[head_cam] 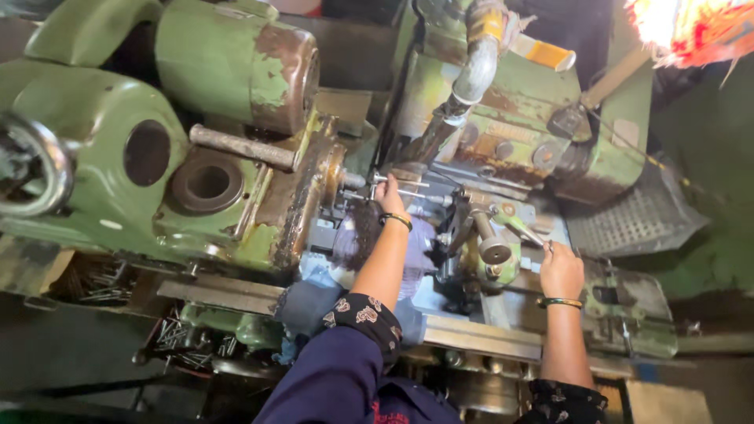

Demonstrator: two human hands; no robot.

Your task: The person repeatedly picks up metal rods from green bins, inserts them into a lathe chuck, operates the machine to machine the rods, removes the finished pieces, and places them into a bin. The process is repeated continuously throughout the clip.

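I look down at an old green machine [212, 71] with rusted patches. My left hand [390, 198] reaches into its middle and pinches a thin metal rod [408, 193] next to the round holder at the machine's face. My right hand [560, 268] is closed around a slim metal lever [528, 233] on the green tool block [491, 235] at the right. Both wrists wear a bangle, and dark patterned sleeves cover my upper arms.
A handwheel [35, 165] sits at the far left edge. Several thin metal rods lie in a tray [184, 338] below the machine. A grey hose [475, 71] hangs down over the work zone. A mesh panel [636, 220] lies at the right.
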